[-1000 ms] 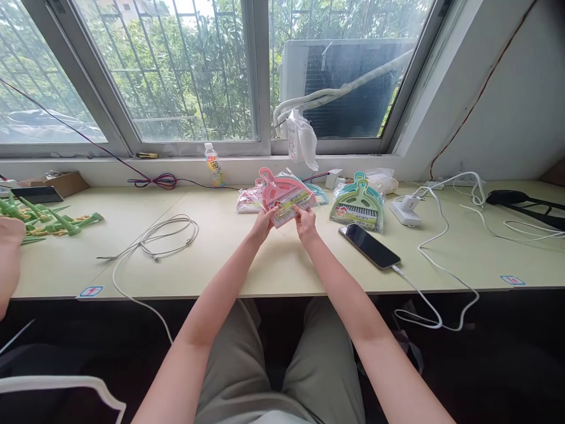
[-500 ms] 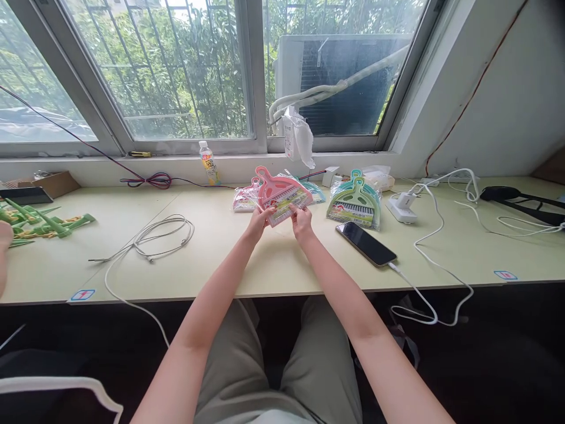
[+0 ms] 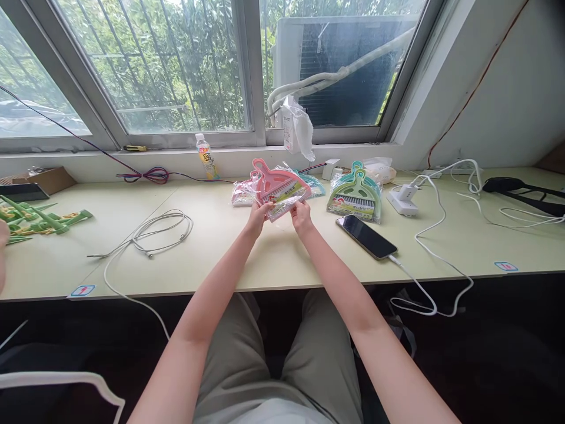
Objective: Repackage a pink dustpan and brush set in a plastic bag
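A pink dustpan and brush set [image 3: 282,184] in clear wrap is held tilted above the table, its handle pointing away from me. My left hand [image 3: 258,218] grips its lower left corner, closed on the wrap. On the lower right edge, my right hand [image 3: 301,217] is closed too. Behind the held set lies another pink wrapped set [image 3: 242,194], partly covered, with a blue one [image 3: 316,187] peeking out on the right. Further right are green wrapped dustpan sets [image 3: 354,197], overlapping each other.
A phone [image 3: 367,237] on a charging cable lies right of my hands, near a white power adapter [image 3: 402,203]. A coiled grey cable [image 3: 161,232] is on the left. A bottle [image 3: 206,158] stands by the window. Another person's hand [image 3: 3,235] is beside green strips [image 3: 44,218].
The camera view has tipped slightly, so the table appears a little higher. The pink set has turned slightly in my hands, which keep their hold.
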### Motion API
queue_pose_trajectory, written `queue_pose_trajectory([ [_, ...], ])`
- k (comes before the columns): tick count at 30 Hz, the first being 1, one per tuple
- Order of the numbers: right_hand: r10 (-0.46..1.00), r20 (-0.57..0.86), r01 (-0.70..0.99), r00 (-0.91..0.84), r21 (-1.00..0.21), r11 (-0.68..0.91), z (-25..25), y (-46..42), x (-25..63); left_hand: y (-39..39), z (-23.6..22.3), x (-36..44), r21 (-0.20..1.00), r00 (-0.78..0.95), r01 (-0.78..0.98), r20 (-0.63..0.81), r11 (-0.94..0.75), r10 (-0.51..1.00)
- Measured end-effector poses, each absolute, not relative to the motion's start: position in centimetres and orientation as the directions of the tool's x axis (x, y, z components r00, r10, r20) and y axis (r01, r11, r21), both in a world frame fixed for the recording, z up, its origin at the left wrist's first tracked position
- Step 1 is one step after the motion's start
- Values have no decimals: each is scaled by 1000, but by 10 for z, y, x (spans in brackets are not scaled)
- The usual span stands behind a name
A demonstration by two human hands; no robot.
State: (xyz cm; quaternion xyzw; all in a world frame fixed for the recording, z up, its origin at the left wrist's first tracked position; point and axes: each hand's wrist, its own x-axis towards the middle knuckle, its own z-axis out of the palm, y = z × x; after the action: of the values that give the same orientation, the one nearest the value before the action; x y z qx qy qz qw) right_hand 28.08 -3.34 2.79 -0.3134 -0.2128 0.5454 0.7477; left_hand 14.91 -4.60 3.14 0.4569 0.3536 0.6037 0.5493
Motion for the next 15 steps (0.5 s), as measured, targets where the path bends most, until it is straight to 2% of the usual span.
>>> queue_pose_trajectory([
  [9,952,-29,-694,304,-691,201,32,-37,281,-51,36,150,918,22,-378,140,-122,990],
  [15,949,-59,-688,309,-703,181,35,-39,281,-50,37,152,930,47,-365,69,-48,997],
])
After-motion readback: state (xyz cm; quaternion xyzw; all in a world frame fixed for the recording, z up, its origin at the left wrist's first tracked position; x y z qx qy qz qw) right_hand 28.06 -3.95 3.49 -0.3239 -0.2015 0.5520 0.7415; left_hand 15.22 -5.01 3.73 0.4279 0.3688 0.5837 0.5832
